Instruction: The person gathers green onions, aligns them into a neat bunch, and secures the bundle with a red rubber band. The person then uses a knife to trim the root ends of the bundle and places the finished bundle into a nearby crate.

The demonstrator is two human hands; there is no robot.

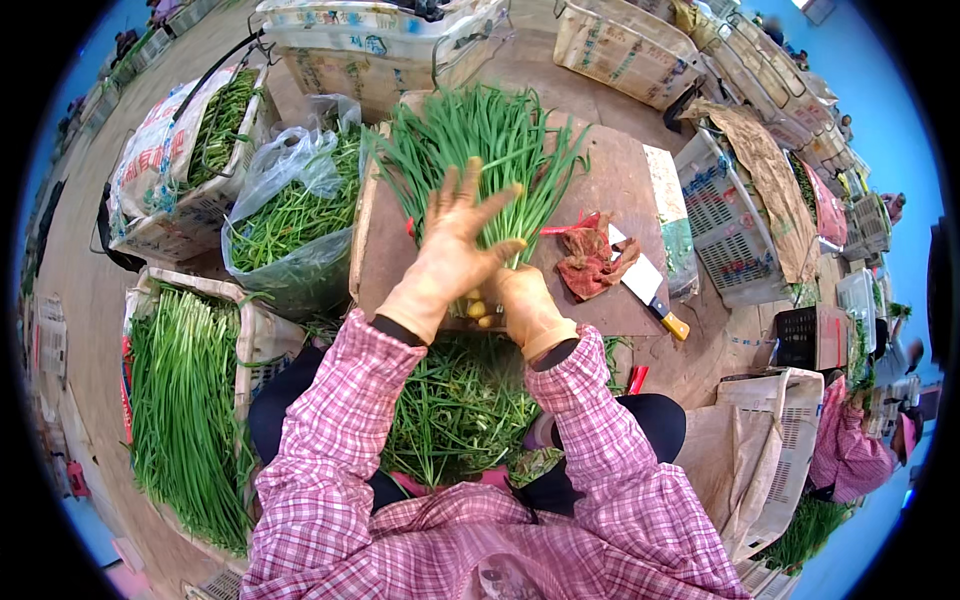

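A bundle of green Chinese chives [480, 142] lies on a brown board [615, 180], leaves pointing away from me. My left hand [461, 232], in a pale yellow glove, is over its near part with the fingers spread. At the stem ends is my right hand [523, 292], gloved alike. Its curled fingers are partly behind my left wrist, so whether it grips the stems is hidden. To the right, a cleaver [641, 277] with a wooden handle rests partly under a dark red cloth [589, 259].
On the left stand a crate of chives [184, 397] and a clear plastic bag [300, 247] of green trimmings. Loose trimmings [457, 405] lie between my legs. Plastic crates [735, 225] stand to the right and beyond the board. A person [847, 442] is at far right.
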